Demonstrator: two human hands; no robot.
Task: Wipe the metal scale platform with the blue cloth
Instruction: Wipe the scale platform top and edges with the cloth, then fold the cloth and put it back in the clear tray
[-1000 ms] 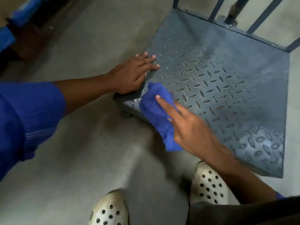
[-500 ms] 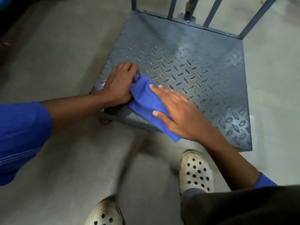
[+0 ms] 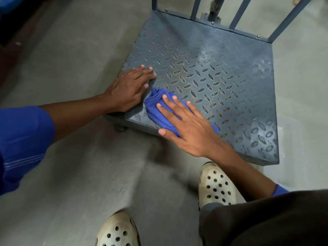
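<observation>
Shoes: two off-white clogs with holes. The left clog [image 3: 118, 231] is right at the bottom of the shot, and the right clog [image 3: 215, 187] is a bit further up on the grey floor [image 3: 71, 166].
Leg: a dark trouser leg [image 3: 266, 219] fills the bottom right corner and covers the heel of the right clog.
Sleeve: a blue sleeve [image 3: 23, 144] with thin pale stripes is on the left arm, with the forearm bare past it.
Right hand [image 3: 191, 128]: palm down, flat on top of the rag. The fingers are straight and fanned out, and the thumb sticks out sideways at the platform's front edge. It's pressing, not gripping.
Blue cloth [image 3: 154, 107]: bunched up under the right hand, in the near left part of the platform. Its near end reaches the front edge and its far end is just beside the left thumb.
Left hand [image 3: 129, 87]: flat on the near left corner of the platform, fingers straight and close together, holding nothing.
Metal scale platform [image 3: 230, 68]: grey checker plate sitting low on the floor, with pale dusty smears toward the back and right side.
Foot [image 3: 120, 128]: a small dark stub shows under the near left corner. I can't tell if it's a wheel.
Bars [image 3: 237, 13]: grey upright bars rise from the platform's far edge.
</observation>
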